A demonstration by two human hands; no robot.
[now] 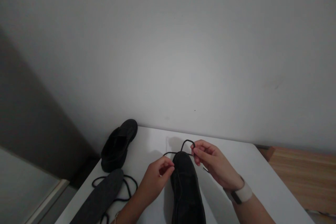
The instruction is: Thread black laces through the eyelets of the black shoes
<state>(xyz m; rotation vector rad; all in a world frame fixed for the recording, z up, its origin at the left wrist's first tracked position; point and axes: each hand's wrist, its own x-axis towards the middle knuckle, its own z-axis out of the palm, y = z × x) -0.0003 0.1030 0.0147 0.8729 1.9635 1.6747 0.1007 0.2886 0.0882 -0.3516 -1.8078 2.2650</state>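
A black shoe (187,189) lies lengthwise in front of me on the white table (154,140). My right hand (211,159) pinches a black shoelace (187,140) between thumb and fingertips. From there the lace arches over to the shoe's far end. Another stretch of lace runs sideways behind that end. On the shoe's left side is my left hand (159,175), thumb and index finger close together at the shoe's edge. Whatever those fingers grip, if anything, is too small to make out.
A second black shoe (118,145) stands at the table's back left corner, against the wall. Nearer me lie a dark grey insole-shaped piece (101,196) and a loose black lace (128,185). A wooden surface (304,178) is beyond the table's right edge.
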